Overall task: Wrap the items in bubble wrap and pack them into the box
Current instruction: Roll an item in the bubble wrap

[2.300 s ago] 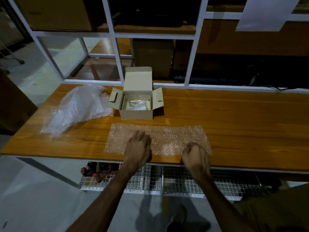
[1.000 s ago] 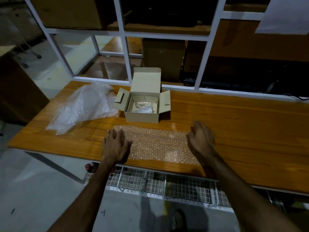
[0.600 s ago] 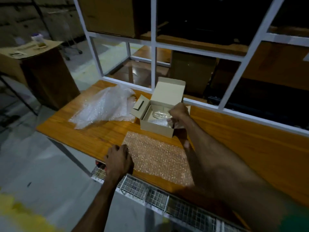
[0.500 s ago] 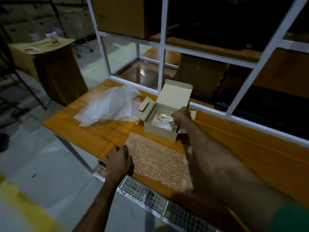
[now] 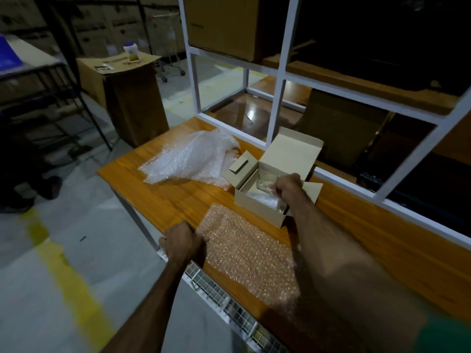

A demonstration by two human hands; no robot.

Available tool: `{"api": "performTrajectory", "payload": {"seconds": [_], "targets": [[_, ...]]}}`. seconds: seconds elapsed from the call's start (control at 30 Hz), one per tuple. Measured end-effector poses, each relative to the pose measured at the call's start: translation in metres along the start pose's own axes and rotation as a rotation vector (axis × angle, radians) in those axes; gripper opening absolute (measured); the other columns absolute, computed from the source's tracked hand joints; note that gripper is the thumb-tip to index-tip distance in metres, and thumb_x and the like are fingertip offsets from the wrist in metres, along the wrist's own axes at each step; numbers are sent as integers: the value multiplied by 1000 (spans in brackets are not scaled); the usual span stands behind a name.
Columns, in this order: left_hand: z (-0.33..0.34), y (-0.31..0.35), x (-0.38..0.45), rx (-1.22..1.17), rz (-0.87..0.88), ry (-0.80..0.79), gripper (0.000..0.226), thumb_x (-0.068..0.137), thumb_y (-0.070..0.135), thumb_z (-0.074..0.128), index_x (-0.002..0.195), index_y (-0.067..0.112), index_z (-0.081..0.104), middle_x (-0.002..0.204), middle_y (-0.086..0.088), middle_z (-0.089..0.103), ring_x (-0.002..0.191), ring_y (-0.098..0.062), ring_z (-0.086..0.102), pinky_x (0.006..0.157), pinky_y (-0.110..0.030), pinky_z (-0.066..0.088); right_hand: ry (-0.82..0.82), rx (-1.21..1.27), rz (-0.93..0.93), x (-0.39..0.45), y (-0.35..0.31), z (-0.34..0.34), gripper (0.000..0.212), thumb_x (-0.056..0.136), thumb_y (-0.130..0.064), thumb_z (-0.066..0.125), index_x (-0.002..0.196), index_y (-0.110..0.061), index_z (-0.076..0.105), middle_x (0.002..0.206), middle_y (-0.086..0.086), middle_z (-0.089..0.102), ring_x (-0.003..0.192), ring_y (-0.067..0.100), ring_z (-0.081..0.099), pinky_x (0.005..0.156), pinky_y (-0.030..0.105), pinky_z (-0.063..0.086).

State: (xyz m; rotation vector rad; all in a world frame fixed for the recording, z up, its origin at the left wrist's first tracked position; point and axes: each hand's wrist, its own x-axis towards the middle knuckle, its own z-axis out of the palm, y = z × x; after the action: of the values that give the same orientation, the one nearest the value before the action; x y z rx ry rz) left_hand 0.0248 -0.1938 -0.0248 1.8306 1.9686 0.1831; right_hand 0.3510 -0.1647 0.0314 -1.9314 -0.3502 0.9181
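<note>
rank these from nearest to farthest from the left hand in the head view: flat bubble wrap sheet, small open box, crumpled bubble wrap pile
1. flat bubble wrap sheet: under the left hand, at the table's near edge.
2. small open box: beyond the sheet, to the right.
3. crumpled bubble wrap pile: far left corner.

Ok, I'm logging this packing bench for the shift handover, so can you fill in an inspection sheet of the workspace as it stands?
Surface: wooden table, white frame along its far edge.
Job's things: flat bubble wrap sheet at the near edge; open cardboard box behind it, a clear item inside.
Clutter: crumpled bubble wrap pile left of the box.
Hands: left hand grips the sheet's left corner; right hand reaches into the box, fingers curled at the clear item.
Cables: nothing seen.
Surroundings: wire basket under the table; tall carton with a small jar on top; shelves holding cartons behind.
</note>
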Motion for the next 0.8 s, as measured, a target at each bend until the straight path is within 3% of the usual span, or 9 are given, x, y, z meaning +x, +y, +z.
{"api": "performTrajectory", "payload": {"seconds": [0.1, 0.2, 0.3, 0.37, 0.43, 0.53, 0.67, 0.73, 0.8], "targets": [[0, -3, 3, 28, -43, 4, 36, 78, 54, 84, 74, 23, 66, 76, 2, 67, 93, -27, 64, 94, -48, 40, 79, -95, -90, -6, -12, 2, 18, 89, 5, 73, 106, 2, 70, 83, 15, 74, 67, 22, 72, 47, 25, 53], [-7, -3, -1, 51, -72, -31, 51, 71, 70, 82, 69, 20, 73, 70, 3, 69, 85, -23, 65, 99, -49, 45, 43, -58, -281, -25, -22, -13, 14, 99, -6, 66, 111, -7, 72, 95, 10, 74, 71, 16, 69, 51, 26, 53], [-15, -1, -8, 12, -92, -33, 64, 70, 78, 77, 72, 15, 77, 67, 5, 69, 71, -15, 63, 90, -40, 46, -80, -16, -470, -58, -33, -24, 15, 106, -13, 58, 110, -14, 72, 97, 3, 70, 71, 11, 62, 57, 23, 51], [-17, -1, -11, 5, -109, -48, 70, 68, 83, 73, 74, 13, 79, 67, 6, 69, 65, -12, 61, 80, -34, 43, -223, -32, -477, -80, -33, -22, 18, 107, -11, 55, 111, -15, 72, 96, 3, 70, 71, 12, 59, 61, 27, 52], [-13, -4, -10, -75, -147, -35, 69, 64, 83, 75, 69, 14, 78, 67, 6, 70, 68, -14, 66, 80, -33, 47, -397, -68, -436, -98, -25, -15, 19, 107, -10, 54, 110, -14, 73, 93, 5, 69, 70, 12, 56, 62, 29, 51], [-7, -1, -15, -189, -163, 36, 57, 63, 71, 86, 64, 17, 67, 65, 1, 65, 73, -20, 67, 83, -35, 51, -596, -127, -382, -117, 3, 10, 20, 106, -10, 55, 106, -15, 73, 88, 6, 65, 66, 11, 54, 58, 27, 47], [-10, 9, -33, -326, -117, 77, 26, 83, 18, 82, 89, 13, 57, 77, 0, 55, 71, -16, 46, 58, -27, 21, -666, -153, -238, -133, 46, 47, 20, 107, -15, 52, 106, -15, 72, 100, 10, 65, 76, 16, 52, 66, 31, 45], [-11, 8, -36, -455, -140, 57, 32, 78, 0, 74, 101, 11, 55, 86, -4, 58, 74, -16, 47, 58, -27, 19, -669, -230, -234, -133, 59, 60, 20, 108, -17, 51, 104, -16, 71, 96, 11, 63, 71, 17, 50, 58, 31, 43], [-13, 3, -37, -569, -135, 46, 41, 75, -2, 74, 107, 15, 55, 94, -4, 62, 77, -16, 53, 58, -26, 25, -671, -267, -222, -130, 69, 68, 19, 107, -17, 52, 104, -17, 70, 91, 9, 62, 69, 18, 51, 55, 32, 43]]}}
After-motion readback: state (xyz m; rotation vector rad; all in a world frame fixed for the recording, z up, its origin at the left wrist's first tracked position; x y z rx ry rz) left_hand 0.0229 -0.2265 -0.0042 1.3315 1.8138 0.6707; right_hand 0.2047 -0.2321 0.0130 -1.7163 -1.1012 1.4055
